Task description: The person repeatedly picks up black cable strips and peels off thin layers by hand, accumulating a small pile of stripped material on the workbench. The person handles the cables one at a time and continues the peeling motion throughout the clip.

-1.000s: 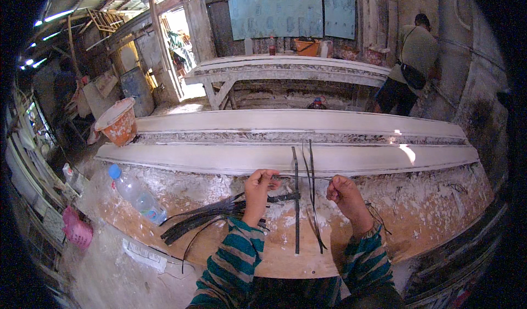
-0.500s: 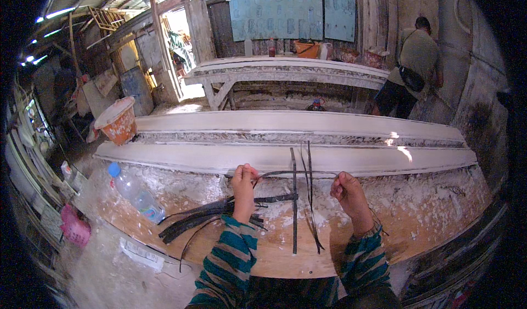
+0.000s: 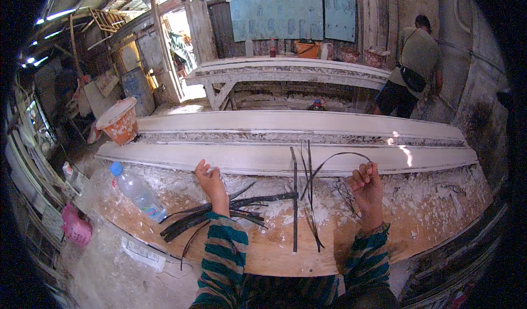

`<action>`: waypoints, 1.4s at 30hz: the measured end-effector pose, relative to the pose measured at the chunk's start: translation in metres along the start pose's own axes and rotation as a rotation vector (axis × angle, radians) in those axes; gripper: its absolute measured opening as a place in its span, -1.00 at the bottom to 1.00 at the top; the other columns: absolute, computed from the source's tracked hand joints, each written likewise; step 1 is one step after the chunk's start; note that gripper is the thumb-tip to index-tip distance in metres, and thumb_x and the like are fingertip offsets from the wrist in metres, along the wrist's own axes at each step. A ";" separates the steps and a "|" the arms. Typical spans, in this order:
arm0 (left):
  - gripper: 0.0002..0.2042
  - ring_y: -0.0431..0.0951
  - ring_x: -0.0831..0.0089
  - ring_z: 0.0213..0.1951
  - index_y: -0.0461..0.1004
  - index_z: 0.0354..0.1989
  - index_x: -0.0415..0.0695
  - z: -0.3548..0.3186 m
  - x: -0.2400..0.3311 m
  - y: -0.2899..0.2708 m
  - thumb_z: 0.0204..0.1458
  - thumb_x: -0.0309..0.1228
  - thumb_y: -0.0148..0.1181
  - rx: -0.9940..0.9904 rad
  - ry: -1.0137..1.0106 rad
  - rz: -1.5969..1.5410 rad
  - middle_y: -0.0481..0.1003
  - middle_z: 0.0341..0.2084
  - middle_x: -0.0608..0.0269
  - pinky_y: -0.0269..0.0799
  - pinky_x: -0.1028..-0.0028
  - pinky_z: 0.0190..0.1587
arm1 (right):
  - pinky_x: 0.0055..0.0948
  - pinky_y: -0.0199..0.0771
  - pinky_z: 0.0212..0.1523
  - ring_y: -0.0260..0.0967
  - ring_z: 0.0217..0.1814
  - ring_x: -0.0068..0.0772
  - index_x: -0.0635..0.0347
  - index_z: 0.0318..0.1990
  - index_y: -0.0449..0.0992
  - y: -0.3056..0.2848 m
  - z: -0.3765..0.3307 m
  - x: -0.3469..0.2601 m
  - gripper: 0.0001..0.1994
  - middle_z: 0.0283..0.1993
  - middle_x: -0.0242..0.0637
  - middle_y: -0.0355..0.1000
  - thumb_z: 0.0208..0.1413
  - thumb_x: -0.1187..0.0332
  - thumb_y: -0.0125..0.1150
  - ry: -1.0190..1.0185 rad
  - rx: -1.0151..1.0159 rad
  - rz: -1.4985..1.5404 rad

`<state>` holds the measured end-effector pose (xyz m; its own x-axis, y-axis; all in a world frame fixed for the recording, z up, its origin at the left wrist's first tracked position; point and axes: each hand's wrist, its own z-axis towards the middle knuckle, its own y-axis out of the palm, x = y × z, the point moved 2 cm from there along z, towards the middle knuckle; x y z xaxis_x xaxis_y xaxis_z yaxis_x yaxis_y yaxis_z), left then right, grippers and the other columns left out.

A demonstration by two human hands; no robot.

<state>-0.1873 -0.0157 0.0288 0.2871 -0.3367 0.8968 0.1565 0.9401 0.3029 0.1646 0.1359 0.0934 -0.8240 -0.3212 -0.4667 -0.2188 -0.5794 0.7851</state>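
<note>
A thin black strip [image 3: 341, 153] is pinched in my right hand [image 3: 368, 185]. It arches up and over to the left from the fingers, and its far end drops among other strips. My left hand [image 3: 211, 184] is raised, fingers apart and holding nothing, just above a bundle of black strips [image 3: 192, 221] fanned over the wooden board [image 3: 263, 259]. Between my hands a flat dark strip [image 3: 295, 221] lies lengthwise away from me. Beside it are narrower, crossing strips [image 3: 312, 204], which reach onto the long white moulding [image 3: 247, 158]. Thin tangled strands [image 3: 347, 196] lie by my right wrist.
A clear bottle with a blue cap [image 3: 134, 191] lies at the left of the board. Behind it stands an orange bucket [image 3: 121, 125] crusted with white. A second white moulding [image 3: 285, 123] runs beyond the first. Another person [image 3: 417, 62] stands at the far right near a white-coated table [image 3: 296, 70].
My left hand has let go of the strip, opened and moved left. My right hand has moved right and slightly up with the strip, which now bends in an arch.
</note>
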 end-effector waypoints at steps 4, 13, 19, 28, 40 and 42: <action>-0.50 0.16 0.11 0.06 0.28 0.00 -0.11 -0.009 0.023 0.009 -0.21 -0.50 0.22 -0.057 0.576 0.632 0.19 0.01 0.03 0.13 0.34 0.04 | -0.59 0.07 -0.50 -0.03 -0.60 -0.60 0.10 -0.51 0.24 -0.004 0.001 0.003 -0.72 -0.65 -0.49 0.01 0.19 0.18 -0.19 0.026 -0.010 -0.049; -0.32 0.08 0.21 0.17 0.00 0.20 -0.07 -0.083 0.061 0.054 -0.11 -0.32 0.20 -0.764 0.298 0.028 0.13 0.11 0.08 0.01 0.30 0.15 | -0.51 0.09 -0.47 0.03 -0.56 -0.57 0.11 -0.51 0.28 -0.007 -0.001 0.022 -0.74 -0.63 -0.48 0.09 0.13 0.18 -0.07 0.139 -0.128 -0.082; -0.45 0.34 0.30 -0.04 0.08 0.15 -0.15 -0.125 0.054 0.065 -0.01 -0.27 0.10 -1.088 0.272 0.148 0.35 -0.10 0.10 0.19 0.44 0.02 | -0.55 0.06 -0.48 0.06 -0.58 -0.57 0.09 -0.58 0.30 0.004 -0.011 0.045 -0.72 -0.65 -0.50 0.17 0.04 0.15 0.07 0.301 -0.235 -0.329; -0.68 0.38 0.62 -0.51 0.31 -0.02 -0.15 -0.104 0.042 0.060 0.04 -0.35 0.04 -1.040 -0.353 -0.303 0.43 -0.53 0.32 0.35 0.62 -0.41 | -0.63 0.09 -0.57 0.02 -0.62 -0.64 0.07 -0.47 0.30 -0.002 -0.001 0.030 -0.76 -0.67 -0.53 0.08 0.13 0.16 -0.07 0.108 -0.017 -0.250; -0.77 0.32 0.68 -0.61 0.46 -0.30 -0.21 -0.086 0.038 0.055 0.02 -0.28 0.07 -0.931 -0.243 0.054 0.48 -0.51 0.30 0.23 0.67 -0.58 | -0.63 0.21 -0.52 0.07 -0.61 -0.68 0.07 -0.35 0.34 -0.008 0.001 0.008 -0.80 -0.63 -0.57 0.09 0.16 0.19 -0.11 -0.002 0.219 -0.136; -0.79 0.40 0.51 -0.56 0.48 -0.31 -0.21 -0.081 0.036 0.056 0.01 -0.31 0.07 -0.928 0.143 0.166 0.50 -0.50 0.23 0.31 0.57 -0.48 | -0.63 0.23 -0.51 0.07 -0.61 -0.69 0.07 -0.34 0.35 -0.008 0.003 0.001 -0.81 -0.63 -0.57 0.09 0.16 0.19 -0.11 -0.024 0.189 -0.153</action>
<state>-0.0913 0.0204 0.0516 0.4763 -0.2640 0.8387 0.7732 0.5800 -0.2565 0.1638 0.1430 0.0876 -0.7854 -0.2207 -0.5783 -0.4347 -0.4684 0.7692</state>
